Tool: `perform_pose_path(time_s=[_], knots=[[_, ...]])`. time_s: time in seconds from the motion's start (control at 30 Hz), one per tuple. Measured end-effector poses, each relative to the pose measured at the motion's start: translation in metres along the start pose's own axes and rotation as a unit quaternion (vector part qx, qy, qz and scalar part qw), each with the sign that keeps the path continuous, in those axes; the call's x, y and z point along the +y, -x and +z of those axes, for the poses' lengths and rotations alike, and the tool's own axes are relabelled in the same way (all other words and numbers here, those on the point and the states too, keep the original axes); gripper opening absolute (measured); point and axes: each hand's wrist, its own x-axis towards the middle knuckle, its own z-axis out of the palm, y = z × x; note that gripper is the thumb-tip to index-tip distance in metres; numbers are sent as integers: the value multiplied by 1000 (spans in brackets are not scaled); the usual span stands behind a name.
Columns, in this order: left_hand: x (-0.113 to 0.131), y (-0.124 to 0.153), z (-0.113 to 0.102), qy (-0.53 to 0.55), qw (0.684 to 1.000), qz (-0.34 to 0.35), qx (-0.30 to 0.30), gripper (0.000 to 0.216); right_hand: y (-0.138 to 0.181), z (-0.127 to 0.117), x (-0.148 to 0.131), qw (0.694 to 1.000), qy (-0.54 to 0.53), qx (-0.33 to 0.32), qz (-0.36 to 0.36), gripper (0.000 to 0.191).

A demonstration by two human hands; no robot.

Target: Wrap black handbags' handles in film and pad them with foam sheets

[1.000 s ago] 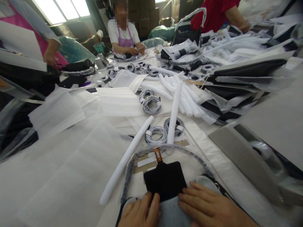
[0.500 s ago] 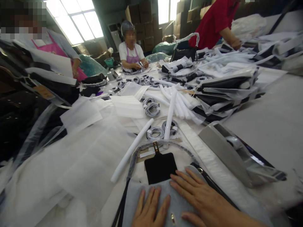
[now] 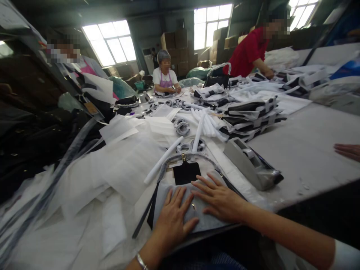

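A grey bag (image 3: 165, 195) lies flat at the near edge of the table. Both my hands rest on it with fingers spread. My left hand (image 3: 173, 217) presses its lower left part and wears a bracelet at the wrist. My right hand (image 3: 219, 198) lies flat across its right side. A black flap (image 3: 185, 173) with a gold clasp (image 3: 183, 156) sticks out from the bag's far edge. A wrapped handle (image 3: 194, 159) arcs round the flap. A black strap (image 3: 144, 215) runs down the bag's left side.
A grey tape dispenser (image 3: 250, 165) stands to the right. White foam tubes (image 3: 163, 159), coiled straps (image 3: 182, 127) and white sheets (image 3: 123, 165) cover the table. Stacked wrapped bags (image 3: 250, 112) lie behind. Three people work at the far end; another person's fingers (image 3: 347, 150) show at right.
The view has risen and pulled back, showing more of the room. My hands have slid down the grey bag toward me, away from the black flap, and both forearms now show.
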Motion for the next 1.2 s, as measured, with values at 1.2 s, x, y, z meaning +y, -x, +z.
perform_pose_path(time_s=[1.2], knots=[[7, 0, -2, 155, 983, -27, 97, 58, -1, 26, -28, 973, -185, 137, 31, 34]])
